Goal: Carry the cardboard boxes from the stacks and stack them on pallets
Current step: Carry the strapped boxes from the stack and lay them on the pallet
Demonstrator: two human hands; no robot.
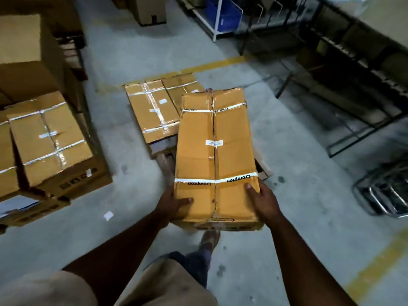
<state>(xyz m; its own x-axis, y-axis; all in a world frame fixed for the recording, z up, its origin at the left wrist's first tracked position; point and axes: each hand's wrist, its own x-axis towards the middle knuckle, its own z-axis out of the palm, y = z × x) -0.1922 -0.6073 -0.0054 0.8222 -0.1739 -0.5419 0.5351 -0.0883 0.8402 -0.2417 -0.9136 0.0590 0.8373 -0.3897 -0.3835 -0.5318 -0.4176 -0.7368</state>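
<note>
**Carried box lined up with the pallet boxes ahead**

At the centre of the head view, a long taped cardboard box [215, 155] is held off the floor by its near end. The left hand [174, 204] grips the near-left corner, thumb on top, and the right hand [262, 199] grips the near-right corner the same way; the fingers underneath are hidden. The box's long axis runs from 6 toward 12 o'clock, away from both hands alike. Its far end overlaps two boxes [154, 109] lying on a low pallet [162, 151] at about 11 o'clock. Setting it beside them probably calls for a forward reach. Stacked boxes [50, 138] stand at 9 o'clock.
</note>
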